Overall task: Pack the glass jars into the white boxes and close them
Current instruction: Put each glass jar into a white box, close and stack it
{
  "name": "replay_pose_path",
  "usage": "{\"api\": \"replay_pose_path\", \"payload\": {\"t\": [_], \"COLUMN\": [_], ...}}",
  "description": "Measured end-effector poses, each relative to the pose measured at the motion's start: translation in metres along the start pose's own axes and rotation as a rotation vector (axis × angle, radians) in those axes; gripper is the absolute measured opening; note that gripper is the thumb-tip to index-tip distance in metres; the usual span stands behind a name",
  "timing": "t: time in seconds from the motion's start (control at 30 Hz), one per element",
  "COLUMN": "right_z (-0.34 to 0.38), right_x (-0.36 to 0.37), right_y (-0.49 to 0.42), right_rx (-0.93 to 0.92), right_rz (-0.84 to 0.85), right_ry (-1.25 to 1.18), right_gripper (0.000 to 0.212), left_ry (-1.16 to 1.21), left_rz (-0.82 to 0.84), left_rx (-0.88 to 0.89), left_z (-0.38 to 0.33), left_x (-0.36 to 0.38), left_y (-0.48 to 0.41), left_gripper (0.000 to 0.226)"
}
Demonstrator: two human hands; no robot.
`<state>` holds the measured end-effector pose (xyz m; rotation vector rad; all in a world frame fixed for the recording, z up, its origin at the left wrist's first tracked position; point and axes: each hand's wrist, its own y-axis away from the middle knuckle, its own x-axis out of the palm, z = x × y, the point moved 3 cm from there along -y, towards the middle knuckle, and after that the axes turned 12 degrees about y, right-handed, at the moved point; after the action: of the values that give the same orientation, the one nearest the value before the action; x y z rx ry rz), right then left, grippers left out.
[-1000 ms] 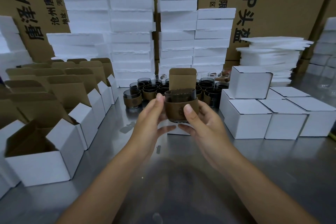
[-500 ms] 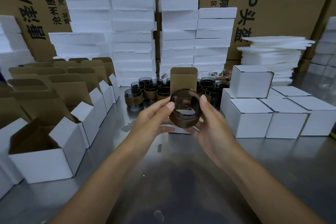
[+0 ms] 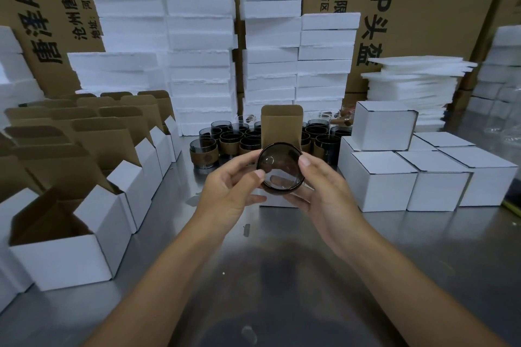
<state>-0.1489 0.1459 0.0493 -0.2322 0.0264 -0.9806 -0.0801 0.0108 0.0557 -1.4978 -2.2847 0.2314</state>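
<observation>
A smoky glass jar [image 3: 279, 168] is tipped with its mouth facing me, held above the steel table. My left hand [image 3: 231, 191] pinches its left rim and my right hand [image 3: 324, 191] curls round its right side and underside. Right behind it stands an open white box [image 3: 281, 127] with its brown flap upright; its lower part is hidden by the jar and hands. More jars [image 3: 225, 146] with brown sleeves cluster behind.
Rows of open white boxes [image 3: 84, 234] line the left side. Closed white boxes [image 3: 423, 180] are stacked at the right. Foam blocks [image 3: 197, 51], foam sheets [image 3: 414, 82] and large cartons stand along the back. The steel table [image 3: 253, 290] lies in front of me.
The jar has tipped from upright until its mouth faces me, and it sits slightly higher. Both hands have kept hold of it.
</observation>
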Motion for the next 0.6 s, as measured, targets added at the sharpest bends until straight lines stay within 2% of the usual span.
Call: {"api": "replay_pose_path", "payload": {"t": [0.13,0.3,0.43,0.53,0.6], "right_z": [0.0028,0.0055,0.0068,0.0071,0.0079], "right_x": [-0.002,-0.006,-0.0059,-0.0066,-0.0076], "right_y": [-0.002,-0.0002,0.0016,0.0013,0.0006], "right_rx": [0.001,-0.058,-0.104,-0.08,-0.039], "right_rz": [0.062,0.172,0.107,0.045,0.031], "right_ry": [0.032,0.135,0.198,0.225,0.235], "right_gripper": [0.062,0.053,0.056,0.06,0.066], "left_ry": [0.008,-0.048,-0.103,-0.123,-0.162], "left_rz": [-0.04,-0.028,0.0,0.049,0.102], "left_rx": [-0.035,-0.104,-0.15,-0.113,-0.085], "left_z": [0.0012,0.0026,0.0068,0.0069,0.006], "left_x": [0.0,-0.0028,-0.0018,0.0004,0.0018], "left_y": [-0.0006,-0.0011,0.0003,0.0021,0.0029], "left_gripper": [0.023,0.016,0.029,0.048,0.052]}}
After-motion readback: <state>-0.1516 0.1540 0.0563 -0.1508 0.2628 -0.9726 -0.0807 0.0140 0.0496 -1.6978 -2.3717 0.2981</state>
